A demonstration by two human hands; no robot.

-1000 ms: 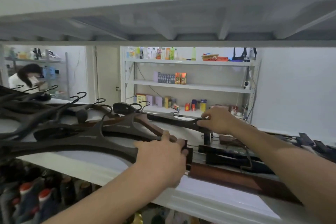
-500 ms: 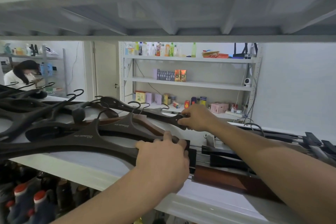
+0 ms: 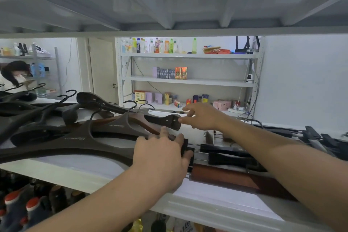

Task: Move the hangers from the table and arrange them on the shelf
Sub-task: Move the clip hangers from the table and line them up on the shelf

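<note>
Now both hands tidy hangers on the shelf (image 3: 105, 167).
Right hand (image 3: 202, 117), fingers loose, touches a stiff, light dark hanger (image 3: 160, 119) at its end; left hand (image 3: 162, 158) lies flat across another hanger (image 3: 62, 151), best gripped mid-arm.

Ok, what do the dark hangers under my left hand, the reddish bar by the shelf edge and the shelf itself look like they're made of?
Dark hangers: probably dark-stained wood or moulded plastic, matte, with a printed logo; the hooks look like metal wire.
Reddish bar: likely varnished wood, smooth red-brown with a slight sheen.
Shelf: looks like white-painted metal, glossy, with ribbed supports under the board above.
</note>
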